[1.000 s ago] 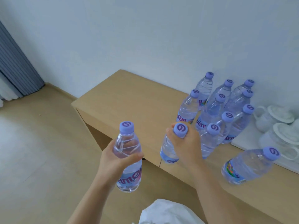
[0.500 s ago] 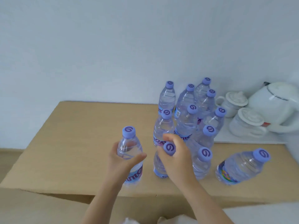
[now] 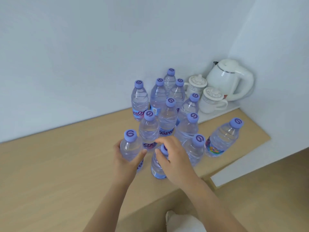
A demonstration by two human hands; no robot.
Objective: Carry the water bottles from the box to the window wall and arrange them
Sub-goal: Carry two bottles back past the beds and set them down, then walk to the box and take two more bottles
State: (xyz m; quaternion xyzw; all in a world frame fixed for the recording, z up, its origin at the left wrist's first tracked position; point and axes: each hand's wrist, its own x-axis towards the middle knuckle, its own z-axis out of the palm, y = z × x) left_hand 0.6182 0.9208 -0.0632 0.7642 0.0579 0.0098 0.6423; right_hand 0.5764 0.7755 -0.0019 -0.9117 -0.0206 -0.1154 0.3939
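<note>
Bottles of water with purple caps fill the only view, from the head camera. A cluster of them (image 3: 168,114) stands upright on the wooden tabletop (image 3: 58,164), close to the white wall (image 3: 83,56), and one more bottle (image 3: 223,138) stands just off to the right of the group. Behind the cluster sit two white lidded cups (image 3: 203,94) and a white kettle (image 3: 229,79) in the corner.

At the front of the cluster, the left hand (image 3: 124,162) is wrapped round the body of a bottle (image 3: 131,146), thumb across its front. The right hand (image 3: 173,158) comes over the top of a second bottle (image 3: 158,163), its fingers curled about the neck and cap. Both bottles are upright; whether their bases already rest on the wood I cannot tell.

The step in hand looks like the placing of two freshly carried bottles at the near edge of the group. The next move likely calls for setting both down squarely, snug to their neighbours without knocking them over, then letting go cleanly. The box is not in view.
</note>
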